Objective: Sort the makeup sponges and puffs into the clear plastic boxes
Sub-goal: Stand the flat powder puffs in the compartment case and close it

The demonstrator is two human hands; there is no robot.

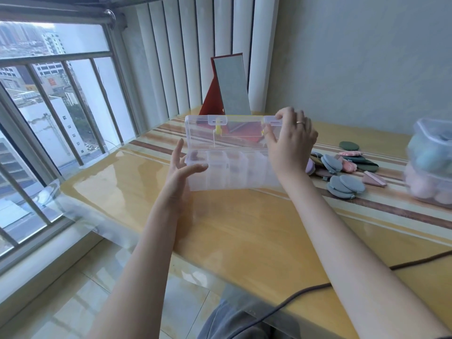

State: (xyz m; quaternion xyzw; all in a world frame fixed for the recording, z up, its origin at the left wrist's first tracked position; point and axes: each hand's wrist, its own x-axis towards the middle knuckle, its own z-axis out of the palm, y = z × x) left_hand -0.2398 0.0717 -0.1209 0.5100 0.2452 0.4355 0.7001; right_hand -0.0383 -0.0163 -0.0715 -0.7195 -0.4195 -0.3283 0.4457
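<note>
Two hands are on the job, both at the clear divided box (230,167) that sits mid-table in front of me. Nearest me, a dark cable (305,292) crosses the near right edge of the table (244,228). My left hand (181,167) is spread wide, fingers straight, its thumb touching the box's near left corner to steady the base. My right hand (289,140) pinches the far right corner of the lid (220,133) by its clasp tab, with the lid stood up nearly upright. So I judge I am only at the opening step: the compartments look empty and nothing has been sorted.

To the right of the box, near it but apart, lies the heap of flat puffs (342,172) in grey-blue, pink and dark green. At the far right edge stand stacked clear tubs (430,165) that seem to hold rounded sponges in teal and pink; blur hides the detail. Beyond the box a red-backed mirror (231,86) leans at the far wall.

Next, I reckon the lid must be laid fully back so it stays open, then my right hand freed to reach right for the puffs.
</note>
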